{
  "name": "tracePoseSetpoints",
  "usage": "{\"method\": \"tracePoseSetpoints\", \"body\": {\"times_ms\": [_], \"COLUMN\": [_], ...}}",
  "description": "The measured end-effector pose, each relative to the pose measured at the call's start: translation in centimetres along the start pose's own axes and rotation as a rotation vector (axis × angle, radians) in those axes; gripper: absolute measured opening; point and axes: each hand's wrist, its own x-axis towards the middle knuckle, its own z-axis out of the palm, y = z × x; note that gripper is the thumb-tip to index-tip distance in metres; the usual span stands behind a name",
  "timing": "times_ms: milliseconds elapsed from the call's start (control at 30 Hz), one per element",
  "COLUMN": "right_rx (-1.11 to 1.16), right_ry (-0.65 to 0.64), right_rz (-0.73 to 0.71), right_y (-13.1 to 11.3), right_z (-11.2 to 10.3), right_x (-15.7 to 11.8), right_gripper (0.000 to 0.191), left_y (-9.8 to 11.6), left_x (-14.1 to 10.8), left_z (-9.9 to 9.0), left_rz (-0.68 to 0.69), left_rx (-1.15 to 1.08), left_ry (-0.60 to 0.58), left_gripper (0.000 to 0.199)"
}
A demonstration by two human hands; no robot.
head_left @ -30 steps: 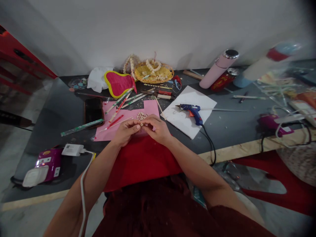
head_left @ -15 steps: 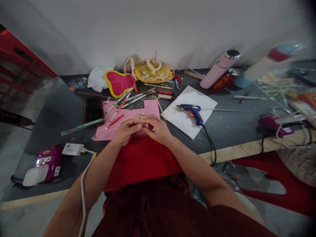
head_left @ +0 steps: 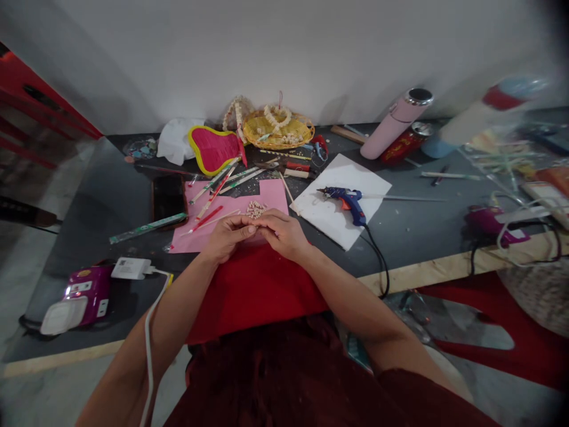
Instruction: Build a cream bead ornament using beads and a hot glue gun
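My left hand (head_left: 230,237) and my right hand (head_left: 283,234) meet above the table's front edge, fingertips pinched together. Whatever small thing lies between them is too small and too covered to name. Just beyond my fingers a heap of short pale wooden pieces (head_left: 256,209) rests on a pink sheet (head_left: 273,194). Several sticks in printed wrappers (head_left: 215,193) lie on the sheet's left part. Below my hands a red cloth (head_left: 262,290) spreads over my lap.
On the right, a blue glue gun (head_left: 351,203) lies on a white board (head_left: 342,234). Behind stand a yellow basket (head_left: 253,139), a pink flask (head_left: 395,124) and a red can (head_left: 406,143). A phone (head_left: 169,198) and a purple power socket (head_left: 95,290) occupy the left; a white cable (head_left: 149,338) crosses my left forearm.
The fingers of my right hand have come down and drawn closer against my left fingertips, closing the gap between them. Everything on the table stays where it was.
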Motion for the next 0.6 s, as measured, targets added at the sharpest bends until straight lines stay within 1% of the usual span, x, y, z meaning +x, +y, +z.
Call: {"method": "tracePoseSetpoints", "body": {"times_ms": [133, 333, 467, 600], "right_rx": [0.021, 0.048, 0.035, 0.05], "right_ry": [-0.01, -0.001, -0.006, 0.015], "right_rz": [0.004, 0.046, 0.021, 0.007], "right_y": [0.04, -0.09, 0.0, 0.13], "right_z": [0.04, -0.19, -0.2, -0.08], "right_x": [0.01, 0.15, 0.12, 0.08], "right_gripper": [0.019, 0.02, 0.022, 0.021], "left_y": [-0.17, -0.12, 0.07, 0.23], "left_x": [0.04, -0.01, -0.04, -0.14], "left_z": [-0.13, -0.25, -0.03, 0.19], "left_rz": [-0.006, -0.014, -0.023, -0.024], "left_rx": [-0.017, -0.057, -0.055, -0.043], "left_ry": [-0.001, -0.002, 0.014, 0.017], "left_gripper": [0.018, 0.024, 0.021, 0.019]}}
